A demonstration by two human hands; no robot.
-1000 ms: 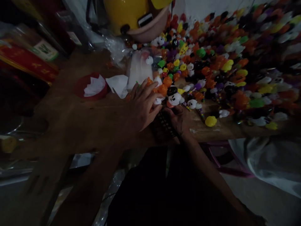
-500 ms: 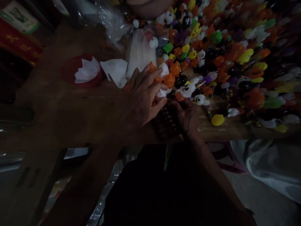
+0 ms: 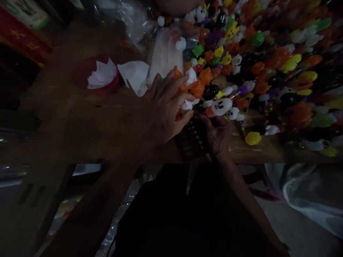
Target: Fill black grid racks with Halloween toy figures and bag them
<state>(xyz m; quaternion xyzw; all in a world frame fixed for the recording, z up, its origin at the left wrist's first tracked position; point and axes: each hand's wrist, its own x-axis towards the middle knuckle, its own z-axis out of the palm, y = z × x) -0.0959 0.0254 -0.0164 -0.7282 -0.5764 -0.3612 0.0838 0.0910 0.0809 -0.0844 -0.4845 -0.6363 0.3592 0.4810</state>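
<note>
My left hand (image 3: 170,110) lies over a cluster of small plastic figures, with its fingers spread and touching them. Among these are an orange pumpkin-like figure (image 3: 197,89) and a white figure (image 3: 190,76). Beneath the cluster, a dark slotted rack (image 3: 190,141) rests at the table's front edge. My right hand (image 3: 218,135) is beside the rack, thumb and fingers closed just under a white toy head with black eyes (image 3: 222,106). It appears to grip that toy from below, though the lower part is hidden in shadow.
A large heap of colourful figures (image 3: 268,64) covers the right side of the wooden table (image 3: 66,132). A red bowl (image 3: 109,89) with white paper slips stands left, near a loose paper piece (image 3: 135,75) and a clear plastic bag (image 3: 166,50). A yellow figure (image 3: 253,138) lies near the front edge.
The view has shifted slightly. The white toy head above my right hand has turned and moved a little to the right with the fingers. My left hand stays on the cluster.
</note>
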